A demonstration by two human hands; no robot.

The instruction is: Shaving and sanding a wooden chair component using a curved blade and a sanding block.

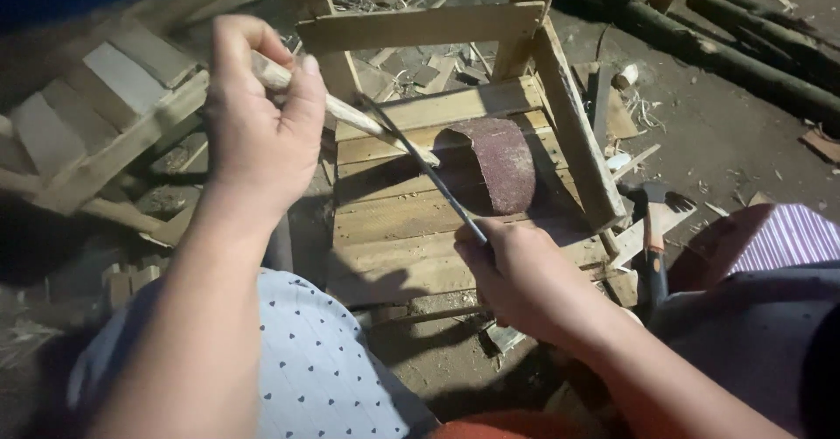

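Note:
My left hand [261, 115] is closed around a pale wooden stick [385, 129] that points down and to the right over a wooden crate frame [420, 220]. My right hand [523, 274] grips the near end of a thin dark metal file [429, 173], whose far end lies across the stick near its tip. A curled piece of dark red sandpaper [499, 163] rests on the crate slats just right of where stick and file cross.
A hammer with an orange and black handle [653, 229] lies on the ground to the right of the crate. Wooden slats and a pallet piece [114, 106] are at the left, logs [744, 45] at the upper right, shavings scattered on the dirt floor.

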